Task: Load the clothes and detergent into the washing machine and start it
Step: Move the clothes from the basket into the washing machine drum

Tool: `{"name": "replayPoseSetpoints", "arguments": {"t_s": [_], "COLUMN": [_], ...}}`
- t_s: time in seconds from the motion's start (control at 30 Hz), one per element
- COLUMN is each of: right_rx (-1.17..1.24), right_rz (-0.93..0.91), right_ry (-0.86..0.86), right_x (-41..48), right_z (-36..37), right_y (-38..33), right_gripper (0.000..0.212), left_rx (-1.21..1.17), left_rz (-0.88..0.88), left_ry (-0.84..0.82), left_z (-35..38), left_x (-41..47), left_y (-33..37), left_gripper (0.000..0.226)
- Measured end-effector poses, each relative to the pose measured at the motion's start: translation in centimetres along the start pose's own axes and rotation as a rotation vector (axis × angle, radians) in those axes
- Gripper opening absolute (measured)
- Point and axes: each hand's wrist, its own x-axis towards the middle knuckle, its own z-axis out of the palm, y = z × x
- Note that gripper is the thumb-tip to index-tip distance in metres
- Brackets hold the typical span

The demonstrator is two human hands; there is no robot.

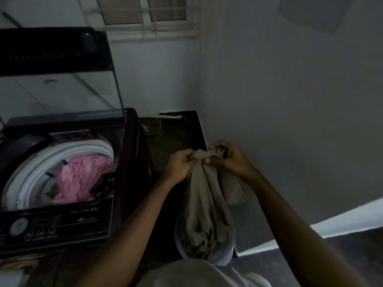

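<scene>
A beige garment [205,195] hangs from both my hands above a round pale bucket [226,255] on the floor, its lower end still inside the bucket. My left hand [179,165] grips its top edge on the left. My right hand [228,157] pinches the top near a white button. To the left stands the top-loading washing machine [122,162] with its glass lid [62,83] raised. A pink cloth [83,179] lies in the white drum, with another item partly hidden beneath it. No detergent is in view.
The machine's control panel [51,224] with a dial and buttons faces me at lower left. A dark floor gap separates the machine from the grey wall [290,100] on the right. A barred window [149,15] is high up.
</scene>
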Motion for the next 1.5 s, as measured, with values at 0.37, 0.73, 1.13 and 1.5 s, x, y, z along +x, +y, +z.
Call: {"name": "replayPoseSetpoints", "arguments": {"t_s": [0.37, 0.73, 1.13, 1.5], "right_rx": [-0.166, 0.053, -0.027, 0.108], "right_rz": [0.25, 0.065, 0.207, 0.375], "right_ry": [0.124, -0.07, -0.266, -0.009], "right_x": [-2.0, 3.8, 0.8, -2.9], "right_z": [-0.6, 0.3, -4.0, 5.3], "right_y": [6.6, -7.7, 0.5, 5.5], "right_gripper": [0.024, 0.027, 0.073, 0.036], "left_rx": [0.03, 0.018, -0.446, -0.992], "left_rz": [-0.083, 0.029, -0.003, -0.398], "left_ry": [0.125, -0.229, 0.314, 0.38], "left_z": [-4.1, 1.5, -1.2, -3.8], "left_x": [-0.4, -1.5, 1.1, 1.5], "left_y": [-1.2, 0.5, 7.5, 4.1], "left_gripper": [0.009, 0.118, 0.032, 0.035]}}
